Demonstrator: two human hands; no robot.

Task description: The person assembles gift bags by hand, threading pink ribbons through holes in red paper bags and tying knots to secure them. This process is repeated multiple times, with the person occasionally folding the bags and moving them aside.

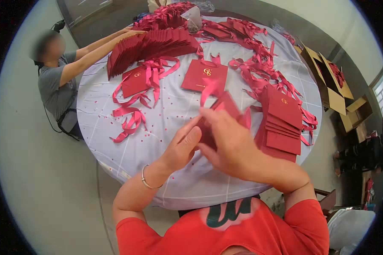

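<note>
Red bag point(227, 104) gripped between left hand point(181, 146) and right hand point(232, 138), above near side of round table point(157, 121), flat bag point(205, 75) just beyond, bag stack point(283, 121) to right, ribbons point(134, 123) left

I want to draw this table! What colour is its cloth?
The cloth is whitish with thin pale lines; see the head view.

Beyond the hands, a round table point(170, 193) with a pale, line-patterned cloth stands on a smooth greyish floor point(38, 170). A pale wall point(349, 21) with a darker lower band curves behind it. To the hands' far right, light enters through a barred window point(382, 90).
</note>
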